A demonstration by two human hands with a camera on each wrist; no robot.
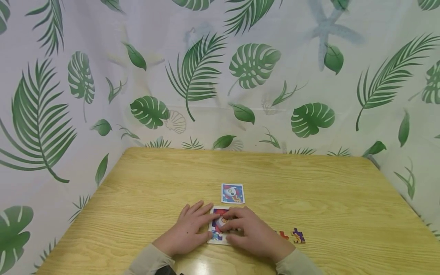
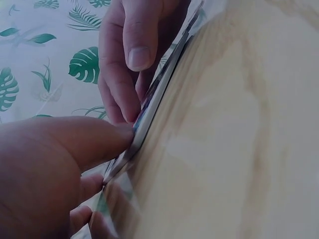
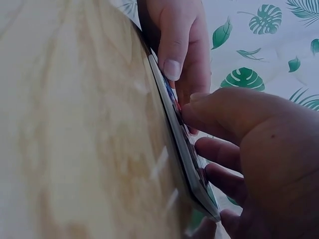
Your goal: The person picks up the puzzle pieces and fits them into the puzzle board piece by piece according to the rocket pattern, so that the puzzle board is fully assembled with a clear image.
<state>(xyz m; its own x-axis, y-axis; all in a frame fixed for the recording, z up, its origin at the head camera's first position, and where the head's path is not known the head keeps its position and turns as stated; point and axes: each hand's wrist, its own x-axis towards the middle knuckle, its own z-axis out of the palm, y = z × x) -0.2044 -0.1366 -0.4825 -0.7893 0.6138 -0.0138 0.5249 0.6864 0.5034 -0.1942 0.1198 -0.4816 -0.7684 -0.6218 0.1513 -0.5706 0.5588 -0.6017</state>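
A small square jigsaw puzzle board (image 1: 221, 242) with a white border lies on the table, a red, white and purple rocket picture partly filled in. My left hand (image 1: 190, 231) rests at its left side, fingers stretched out and thumb on the border. Over the right part of the board my right hand (image 1: 252, 233) touches the picture with extended fingers, hiding much of it. In the left wrist view the left thumb (image 2: 107, 142) presses at the board's edge. The right fingers (image 3: 222, 154) lie along the board in the right wrist view.
Just behind the board lies a square card (image 1: 232, 193) with a rocket picture. Loose jigsaw pieces, among them a red one (image 1: 283, 235) and a purple-and-yellow one (image 1: 298, 235), lie right of my right hand. A leaf-patterned curtain (image 1: 206, 126) surrounds the wooden table (image 1: 165, 172).
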